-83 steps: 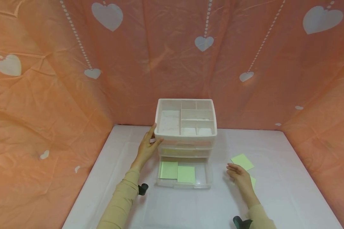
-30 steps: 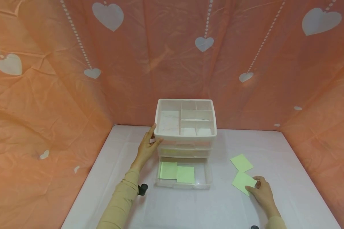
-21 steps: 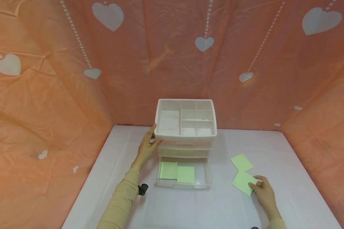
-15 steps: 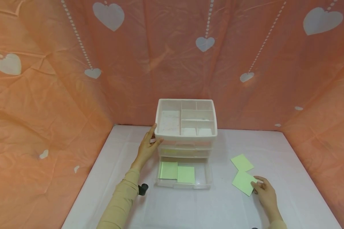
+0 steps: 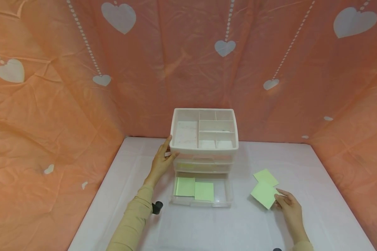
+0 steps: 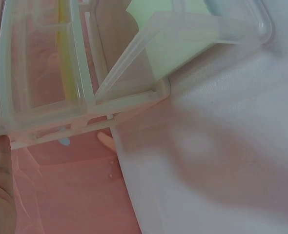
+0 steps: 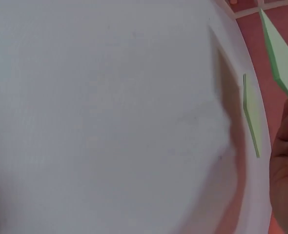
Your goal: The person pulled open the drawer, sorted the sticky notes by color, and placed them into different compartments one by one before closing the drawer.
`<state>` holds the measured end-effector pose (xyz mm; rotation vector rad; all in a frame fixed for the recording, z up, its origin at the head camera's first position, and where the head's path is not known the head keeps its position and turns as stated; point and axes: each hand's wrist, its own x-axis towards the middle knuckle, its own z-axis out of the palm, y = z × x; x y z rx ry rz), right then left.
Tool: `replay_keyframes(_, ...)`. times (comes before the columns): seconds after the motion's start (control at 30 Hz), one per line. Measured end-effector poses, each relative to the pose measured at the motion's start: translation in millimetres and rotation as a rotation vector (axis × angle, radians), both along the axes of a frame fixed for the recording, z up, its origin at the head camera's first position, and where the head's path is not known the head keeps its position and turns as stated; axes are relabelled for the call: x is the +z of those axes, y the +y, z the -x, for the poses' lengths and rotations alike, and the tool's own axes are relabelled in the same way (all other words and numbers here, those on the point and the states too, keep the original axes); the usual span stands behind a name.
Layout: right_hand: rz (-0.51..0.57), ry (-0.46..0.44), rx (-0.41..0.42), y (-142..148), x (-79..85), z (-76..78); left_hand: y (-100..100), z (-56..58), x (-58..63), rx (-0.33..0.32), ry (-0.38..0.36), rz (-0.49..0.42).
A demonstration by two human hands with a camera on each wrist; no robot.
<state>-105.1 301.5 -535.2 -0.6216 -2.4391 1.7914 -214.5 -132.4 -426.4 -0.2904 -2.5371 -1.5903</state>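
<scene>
A white plastic drawer unit [image 5: 204,149] stands at the back of the table, its bottom drawer [image 5: 222,190] pulled out. Two green sticky note pads [image 5: 204,191] lie side by side in that drawer. My left hand [image 5: 160,162] rests on the unit's left side, fingers fairly straight along it and thumb near the front; one finger [image 6: 4,158] touches the side in the left wrist view. My right hand [image 5: 290,209] pinches a green sticky note pad [image 5: 264,195] by its right corner, raised off the table. Beyond it another green sticky note pad [image 5: 268,177] lies on the table, partly covered.
The white-covered table [image 5: 201,232] meets an orange sheet [image 5: 188,76] with white hearts behind and at both sides. The unit's divided top tray [image 5: 185,134] has several compartments. Something yellow [image 5: 185,166] shows inside an upper drawer.
My right hand came back to the nearer sticky note pad on the table, took its right corner, and has lifted it slightly up and leftward. My left hand stays on the unit.
</scene>
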Motion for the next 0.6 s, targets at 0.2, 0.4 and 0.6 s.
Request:
replay_keyframes(0.2, 0.121, 0.098, 0.025, -9, 5.0, 2.6, 0, 0.1, -0.3, 0.0, 0.008, 0.007)
replay_keyframes(0.4, 0.082, 0.094, 0.065, -18, 10.5, 8.7, -5, 16.7, -25.7, 0.008, 0.028, -0.007)
replay_keyframes(0.6, 0.133, 0.147, 0.112, -29, 16.4, 13.4, -8, 20.0, -33.5, 0.001, 0.048, -0.006)
